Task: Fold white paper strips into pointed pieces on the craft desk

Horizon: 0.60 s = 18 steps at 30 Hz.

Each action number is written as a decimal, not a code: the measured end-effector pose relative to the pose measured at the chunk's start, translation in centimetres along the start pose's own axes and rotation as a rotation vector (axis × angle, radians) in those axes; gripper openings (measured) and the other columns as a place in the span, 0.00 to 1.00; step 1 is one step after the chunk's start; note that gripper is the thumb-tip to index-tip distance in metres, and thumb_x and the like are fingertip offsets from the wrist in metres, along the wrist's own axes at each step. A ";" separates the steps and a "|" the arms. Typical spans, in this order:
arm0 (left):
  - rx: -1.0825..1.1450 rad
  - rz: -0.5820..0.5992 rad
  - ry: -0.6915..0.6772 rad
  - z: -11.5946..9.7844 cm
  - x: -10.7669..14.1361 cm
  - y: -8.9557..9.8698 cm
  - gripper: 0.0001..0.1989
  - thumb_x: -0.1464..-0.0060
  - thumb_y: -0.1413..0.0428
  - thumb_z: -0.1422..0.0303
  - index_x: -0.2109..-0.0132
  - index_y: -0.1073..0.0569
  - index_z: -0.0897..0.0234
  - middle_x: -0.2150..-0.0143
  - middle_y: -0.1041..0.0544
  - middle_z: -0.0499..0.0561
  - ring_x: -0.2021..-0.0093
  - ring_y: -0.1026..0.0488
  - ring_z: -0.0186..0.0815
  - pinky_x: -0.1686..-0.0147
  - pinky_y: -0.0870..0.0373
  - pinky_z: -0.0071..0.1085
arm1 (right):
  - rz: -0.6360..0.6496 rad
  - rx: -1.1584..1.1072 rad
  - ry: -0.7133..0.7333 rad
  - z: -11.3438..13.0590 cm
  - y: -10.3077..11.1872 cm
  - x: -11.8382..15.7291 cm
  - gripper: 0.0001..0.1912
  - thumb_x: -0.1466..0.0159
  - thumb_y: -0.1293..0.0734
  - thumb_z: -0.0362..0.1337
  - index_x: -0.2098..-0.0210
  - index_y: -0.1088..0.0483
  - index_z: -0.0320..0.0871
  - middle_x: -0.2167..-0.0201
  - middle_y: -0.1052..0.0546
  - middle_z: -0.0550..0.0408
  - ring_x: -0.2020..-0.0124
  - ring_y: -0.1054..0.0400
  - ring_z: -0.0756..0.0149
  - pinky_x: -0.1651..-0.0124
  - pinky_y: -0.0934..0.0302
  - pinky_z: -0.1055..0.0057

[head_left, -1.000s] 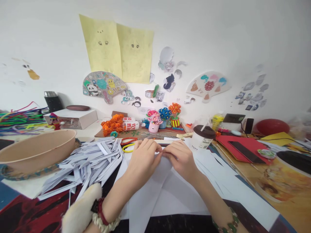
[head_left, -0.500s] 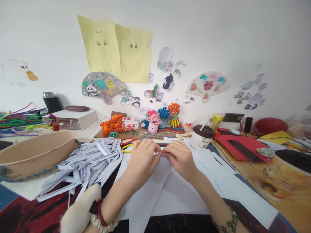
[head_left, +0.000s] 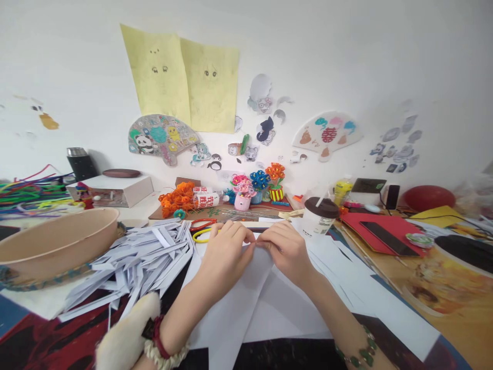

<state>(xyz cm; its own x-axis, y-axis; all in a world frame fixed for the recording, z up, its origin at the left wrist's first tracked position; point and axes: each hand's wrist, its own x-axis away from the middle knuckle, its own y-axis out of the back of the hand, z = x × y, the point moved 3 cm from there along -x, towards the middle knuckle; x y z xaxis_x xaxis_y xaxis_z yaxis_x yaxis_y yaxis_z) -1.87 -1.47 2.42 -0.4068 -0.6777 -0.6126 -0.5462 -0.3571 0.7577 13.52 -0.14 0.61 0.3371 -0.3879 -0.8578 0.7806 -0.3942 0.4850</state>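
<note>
Both hands meet at the top of a white sheet of paper [head_left: 241,300] in the middle of the table. My left hand [head_left: 231,253] pinches its upper edge with thumb and fingers. Close against it, my right hand [head_left: 284,251] pinches the same edge, fingertips almost touching the left ones. The sheet hangs down toward me, its lower end running past the bottom of the view. Under it lies more white paper [head_left: 285,313]. Just behind my left hand is a yellow-handled tool [head_left: 200,236], partly hidden.
Folded paper strips [head_left: 150,252] are heaped on the left beside a beige basin [head_left: 57,239]. A lidded drink cup [head_left: 319,218] with a straw stands behind my right hand. Loose sheets [head_left: 370,288] lie right, near a phone [head_left: 389,239]. Craft flowers [head_left: 242,190] line the back.
The lower part of the held sheet has swung slightly to the right. Both hands keep their pinch in nearly the same place.
</note>
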 end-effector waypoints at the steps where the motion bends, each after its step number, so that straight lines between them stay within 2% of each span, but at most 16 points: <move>1: 0.002 0.004 0.001 0.0 0.0 0.0 0.05 0.41 0.50 0.73 0.65 0.31 0.62 0.64 0.24 0.48 0.61 0.31 0.38 0.57 0.43 0.38 | -0.003 -0.002 -0.001 0.0 0.0 0.0 0.09 0.34 0.37 0.30 0.70 0.29 0.45 0.74 0.24 0.55 0.71 0.33 0.65 0.62 0.41 0.63; 18: 0.022 0.015 0.015 -0.1 0.0 0.1 0.05 0.41 0.50 0.74 0.65 0.32 0.62 0.64 0.25 0.47 0.61 0.31 0.37 0.55 0.44 0.39 | -0.020 0.007 -0.009 -0.3 0.5 -0.1 0.09 0.34 0.36 0.29 0.71 0.30 0.44 0.74 0.24 0.56 0.71 0.34 0.65 0.62 0.42 0.64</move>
<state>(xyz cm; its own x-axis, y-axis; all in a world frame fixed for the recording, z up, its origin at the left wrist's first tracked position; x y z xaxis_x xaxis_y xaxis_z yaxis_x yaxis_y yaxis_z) -1.84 -1.52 2.52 -0.4040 -0.6924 -0.5978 -0.5562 -0.3328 0.7615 14.03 -0.05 0.86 0.3166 -0.3873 -0.8659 0.7834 -0.4080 0.4689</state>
